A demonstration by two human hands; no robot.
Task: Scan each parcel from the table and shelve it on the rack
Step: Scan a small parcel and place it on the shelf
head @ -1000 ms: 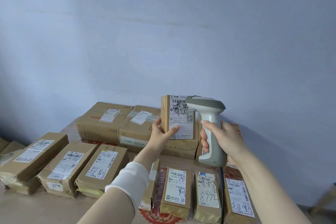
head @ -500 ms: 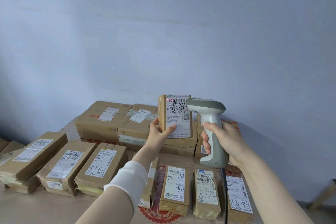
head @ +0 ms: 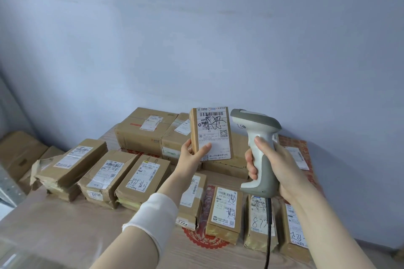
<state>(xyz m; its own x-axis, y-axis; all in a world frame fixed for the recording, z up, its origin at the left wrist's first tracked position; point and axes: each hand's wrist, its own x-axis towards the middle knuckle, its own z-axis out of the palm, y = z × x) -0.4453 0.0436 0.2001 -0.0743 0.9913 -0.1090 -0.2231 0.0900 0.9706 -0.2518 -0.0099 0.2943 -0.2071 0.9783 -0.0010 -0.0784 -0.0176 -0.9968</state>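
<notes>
One parcel [head: 213, 133] held upright above the table [head: 65, 220], scanner [head: 254, 121] just beside it.
Its long axis stands vertical, with the label facing the camera and the barcode at the top. The left hand [head: 190, 155] pinches its lower left corner, thumb on the label. The right hand [head: 282, 166] is wrapped round the scanner's grip, its nose pointing left toward the parcel without touching. More boxes [head: 142, 179] lie below.

soft even daylight, edges warped
</notes>
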